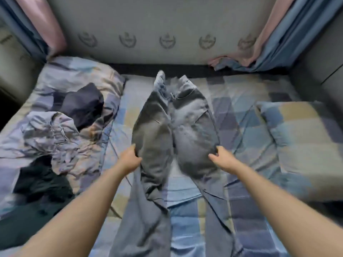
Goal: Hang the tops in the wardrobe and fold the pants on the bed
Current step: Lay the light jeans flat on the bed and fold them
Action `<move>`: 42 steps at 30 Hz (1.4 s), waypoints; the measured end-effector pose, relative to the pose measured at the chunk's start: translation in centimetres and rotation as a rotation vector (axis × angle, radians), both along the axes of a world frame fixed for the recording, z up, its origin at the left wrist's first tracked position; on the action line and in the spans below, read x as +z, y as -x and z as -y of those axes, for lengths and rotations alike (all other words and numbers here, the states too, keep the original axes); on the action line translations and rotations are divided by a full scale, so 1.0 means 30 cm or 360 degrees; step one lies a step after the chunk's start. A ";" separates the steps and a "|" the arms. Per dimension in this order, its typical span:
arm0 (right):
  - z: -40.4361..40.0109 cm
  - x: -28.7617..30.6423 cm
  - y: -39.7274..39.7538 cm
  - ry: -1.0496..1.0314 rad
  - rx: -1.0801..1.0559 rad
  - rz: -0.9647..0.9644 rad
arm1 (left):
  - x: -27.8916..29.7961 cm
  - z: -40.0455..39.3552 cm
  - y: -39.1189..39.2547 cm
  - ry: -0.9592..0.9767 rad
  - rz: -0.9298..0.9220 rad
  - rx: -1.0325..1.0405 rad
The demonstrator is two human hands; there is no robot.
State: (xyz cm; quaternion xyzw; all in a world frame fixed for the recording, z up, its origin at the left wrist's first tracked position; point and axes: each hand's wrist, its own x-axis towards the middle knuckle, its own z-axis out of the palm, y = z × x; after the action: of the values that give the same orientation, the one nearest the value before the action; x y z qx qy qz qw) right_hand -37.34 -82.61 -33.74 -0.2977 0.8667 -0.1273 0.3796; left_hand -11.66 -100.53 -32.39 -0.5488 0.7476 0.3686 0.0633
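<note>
Jeans [172,138]: faded grey denim, matt, coarse weave, paler worn patches, creased. Bedsheet [241,115]: soft checked cotton-like cloth, matt, wrinkled. Pillow [304,138]: same checked cloth. Duvet [61,138]: crumpled cloth, slight sheen. Curtains [289,36]: pink and blue cloth, faintly glossy. Headboard [167,25]: smooth grey padding, stamped emblems.

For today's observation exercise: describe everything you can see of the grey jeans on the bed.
The grey jeans look like faded denim, paler on the right leg. They lie lengthwise on the checked bed sheet, waistband at the far end, legs spread towards the camera and wrinkled. The left hand grips the left leg's outer edge; the right hand grips the right leg's.
</note>
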 end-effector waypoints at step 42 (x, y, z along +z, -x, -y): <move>-0.375 -0.935 -0.986 -0.0243 -0.0645 0.1706 | -0.908 -0.453 -1.061 -0.0998 -0.0390 0.0860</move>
State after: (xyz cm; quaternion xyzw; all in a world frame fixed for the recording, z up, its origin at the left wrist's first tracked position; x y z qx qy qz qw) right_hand -7.77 -71.37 -61.79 0.0086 0.5996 -0.2675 0.7542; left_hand 20.17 -86.93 -59.64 -0.6312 0.4310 0.6437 0.0389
